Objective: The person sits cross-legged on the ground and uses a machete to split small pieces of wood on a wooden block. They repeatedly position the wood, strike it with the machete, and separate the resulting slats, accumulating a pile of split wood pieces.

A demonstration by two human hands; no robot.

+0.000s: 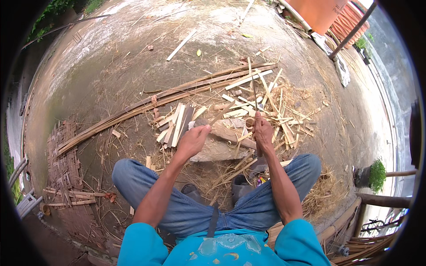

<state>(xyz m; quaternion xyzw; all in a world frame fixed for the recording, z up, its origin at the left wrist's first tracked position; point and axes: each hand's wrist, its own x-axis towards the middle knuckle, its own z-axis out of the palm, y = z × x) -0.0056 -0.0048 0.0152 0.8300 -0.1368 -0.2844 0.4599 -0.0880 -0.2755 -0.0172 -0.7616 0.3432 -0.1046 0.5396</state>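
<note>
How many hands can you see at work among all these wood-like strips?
2. The left hand holds a thin strip, beside a cluster of flat pieces; the right hand grips a long, narrow tool. No other hands show.

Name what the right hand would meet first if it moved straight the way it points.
Probably the pile of pale strips beyond the right hand, though its height above them is unclear.
</note>
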